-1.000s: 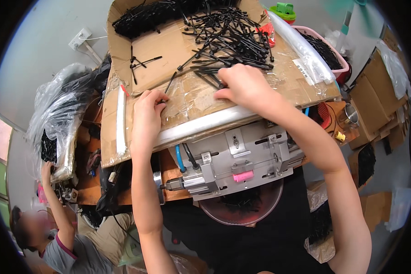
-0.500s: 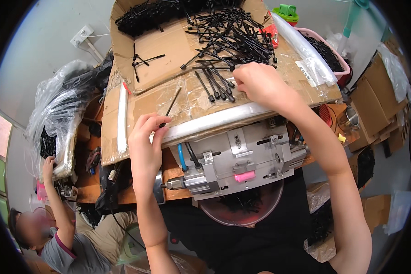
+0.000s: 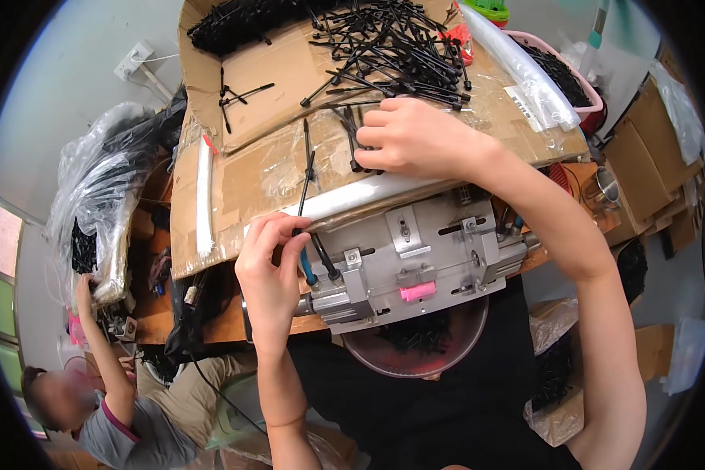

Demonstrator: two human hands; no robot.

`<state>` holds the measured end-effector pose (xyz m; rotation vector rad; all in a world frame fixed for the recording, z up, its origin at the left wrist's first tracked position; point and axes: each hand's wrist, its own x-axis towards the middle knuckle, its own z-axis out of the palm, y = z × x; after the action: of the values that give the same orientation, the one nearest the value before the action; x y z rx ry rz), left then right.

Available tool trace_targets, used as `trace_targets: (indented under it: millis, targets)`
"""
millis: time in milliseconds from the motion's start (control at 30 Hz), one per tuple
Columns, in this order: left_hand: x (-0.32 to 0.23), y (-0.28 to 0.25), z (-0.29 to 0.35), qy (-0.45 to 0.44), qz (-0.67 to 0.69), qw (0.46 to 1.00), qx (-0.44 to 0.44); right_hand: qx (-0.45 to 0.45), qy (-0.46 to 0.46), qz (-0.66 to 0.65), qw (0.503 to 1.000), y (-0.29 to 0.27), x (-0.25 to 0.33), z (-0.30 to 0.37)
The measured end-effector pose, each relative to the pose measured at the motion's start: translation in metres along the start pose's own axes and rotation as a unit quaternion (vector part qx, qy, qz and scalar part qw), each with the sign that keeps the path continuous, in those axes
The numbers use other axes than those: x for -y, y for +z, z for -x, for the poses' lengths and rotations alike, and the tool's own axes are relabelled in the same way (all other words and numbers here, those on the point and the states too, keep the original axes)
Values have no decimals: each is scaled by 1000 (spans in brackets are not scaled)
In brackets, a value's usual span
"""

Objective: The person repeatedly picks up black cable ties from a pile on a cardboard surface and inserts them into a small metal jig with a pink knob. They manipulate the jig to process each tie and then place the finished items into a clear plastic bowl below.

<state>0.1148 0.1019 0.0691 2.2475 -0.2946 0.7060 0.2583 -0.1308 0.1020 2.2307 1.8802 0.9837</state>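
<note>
Machine plate: smooth metal, dull sheen. Beyond it, matt cardboard bearing rods, plastic-looking, low sheen. Beneath it, bowl, glossy translucent plastic.

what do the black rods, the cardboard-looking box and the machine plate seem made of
Black rods: probably plastic, dark with a slight sheen.
Box: cardboard, matt brown, with folded walls and creases.
Machine plate: metal, satin silver-grey, with machined slots; aluminium or steel is unclear.

Workshop, metal machine, cardboard boxes
</note>
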Motion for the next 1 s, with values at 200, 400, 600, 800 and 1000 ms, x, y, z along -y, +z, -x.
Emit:
trace_targets:
  millis: [200,400,600,800,1000]
  targets:
    - [-9,2,10,-16,27,999,-43,-135,272,-445,843,8,-26,7]
    - [-34,16,51,-6,3,1000,-20,-63,322,-231,916,-23,-41,28]
    - [-69,51,117,32,-66,995,75,-103,356,-109,922,-41,-26,42]
    - [-78,90,135,38,-136,982,127,-304,453,-444,711,-89,10,43]
    - [-81,91,133,46,-203,965,162,-387,438,-425,691,-109,50,79]
